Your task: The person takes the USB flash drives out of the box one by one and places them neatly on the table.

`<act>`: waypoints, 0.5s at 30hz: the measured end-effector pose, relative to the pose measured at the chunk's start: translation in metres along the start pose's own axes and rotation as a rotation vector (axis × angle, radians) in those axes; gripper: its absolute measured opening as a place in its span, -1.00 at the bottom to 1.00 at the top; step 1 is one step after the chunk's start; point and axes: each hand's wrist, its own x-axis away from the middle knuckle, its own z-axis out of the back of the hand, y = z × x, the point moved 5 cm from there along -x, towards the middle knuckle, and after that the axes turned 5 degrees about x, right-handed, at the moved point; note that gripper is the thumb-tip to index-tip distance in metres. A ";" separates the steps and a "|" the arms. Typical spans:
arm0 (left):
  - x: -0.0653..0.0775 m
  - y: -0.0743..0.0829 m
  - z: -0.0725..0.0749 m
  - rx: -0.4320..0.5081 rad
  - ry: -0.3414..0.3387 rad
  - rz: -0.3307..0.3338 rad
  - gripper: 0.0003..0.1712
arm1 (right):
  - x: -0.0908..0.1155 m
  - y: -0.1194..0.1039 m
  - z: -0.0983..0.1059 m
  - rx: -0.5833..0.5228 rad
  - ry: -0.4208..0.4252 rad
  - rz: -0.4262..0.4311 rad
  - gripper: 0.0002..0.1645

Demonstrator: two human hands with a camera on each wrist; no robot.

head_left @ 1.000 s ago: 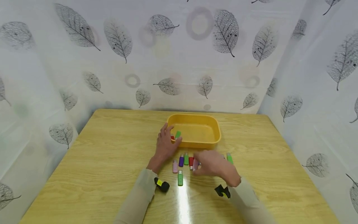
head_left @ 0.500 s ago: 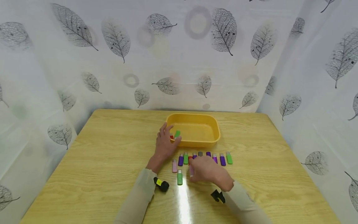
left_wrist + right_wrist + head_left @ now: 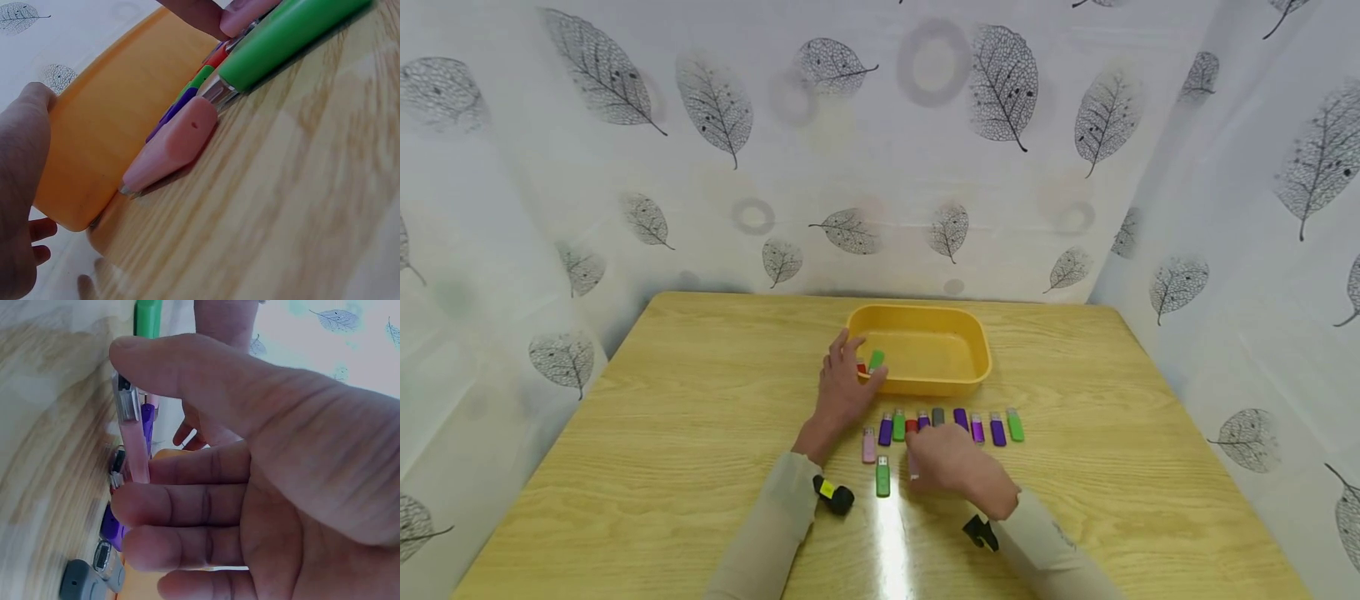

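My right hand point(image 3: 955, 465) pinches a pink USB stick point(image 3: 134, 447) by its two ends. In the right wrist view the thumb is at the metal plug and the index fingertip at the pink end. The stick is close over the table, just in front of a red USB stick point(image 3: 912, 426). My left hand point(image 3: 841, 387) rests with spread fingers on the near left corner of a yellow plastic bin point(image 3: 936, 387), its thumb over the front rim. Inside that corner lie a green USB stick point(image 3: 877, 360) and a red one, partly hidden by the left hand.
Several purple, green and grey USB sticks form a row before the bin, ending at a green one point(image 3: 1015, 424) on the right. Nearer me lie another pink stick point(image 3: 868, 446) and a green one point(image 3: 882, 477). A leaf-print curtain point(image 3: 880, 167) stands behind the wooden table point(image 3: 722, 358).
My right hand has drawn the pink stick out of the row, toward me and slightly left, uncovering sticks on the right. The left hand stays at the bin corner.
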 end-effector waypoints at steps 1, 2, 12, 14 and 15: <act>0.000 0.000 0.000 -0.001 0.000 0.000 -0.18 | 0.000 0.000 0.000 0.005 0.003 -0.003 -0.67; 0.000 0.000 -0.001 -0.002 0.000 0.001 -0.18 | 0.000 0.000 -0.001 0.010 0.004 -0.007 -0.67; -0.001 0.000 -0.002 -0.009 -0.007 0.013 -0.18 | 0.003 -0.004 0.000 0.006 -0.001 -0.014 -0.68; -0.001 -0.001 -0.002 -0.011 -0.005 0.016 -0.18 | 0.005 -0.006 0.000 -0.030 -0.016 -0.002 -0.71; -0.001 -0.001 -0.002 -0.013 -0.005 0.018 -0.18 | 0.005 -0.007 0.000 -0.048 -0.027 0.004 -0.72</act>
